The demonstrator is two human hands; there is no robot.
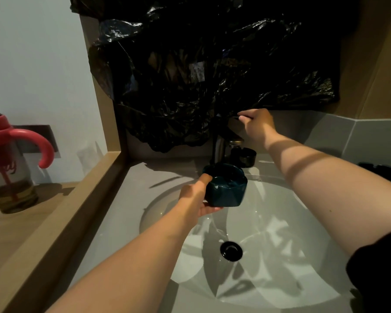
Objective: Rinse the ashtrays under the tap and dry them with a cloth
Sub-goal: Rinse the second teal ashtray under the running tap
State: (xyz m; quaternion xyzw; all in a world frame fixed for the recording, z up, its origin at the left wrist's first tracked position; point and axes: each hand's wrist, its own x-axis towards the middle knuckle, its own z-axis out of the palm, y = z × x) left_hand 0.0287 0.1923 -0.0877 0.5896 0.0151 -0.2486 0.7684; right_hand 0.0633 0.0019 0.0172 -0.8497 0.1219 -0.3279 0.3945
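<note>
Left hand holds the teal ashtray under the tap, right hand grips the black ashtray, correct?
No: head view shows the right hand on the tap, not the black ashtray. Left hand and teal ashtray are as stated.

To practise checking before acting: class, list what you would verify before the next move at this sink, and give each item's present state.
1. Grip on ashtray: left hand holds the teal ashtray. Ok.
2. Placement: it sits below the tap, over the sink. Ok.
3. Control: right hand fingers grip the tap lever. Ok.
4. Water running: cannot tell.
5. Drying cloth in reach: cannot tell, none plainly visible.
6. Next piece ready: black ashtray stands behind the tap. Ok.
</note>
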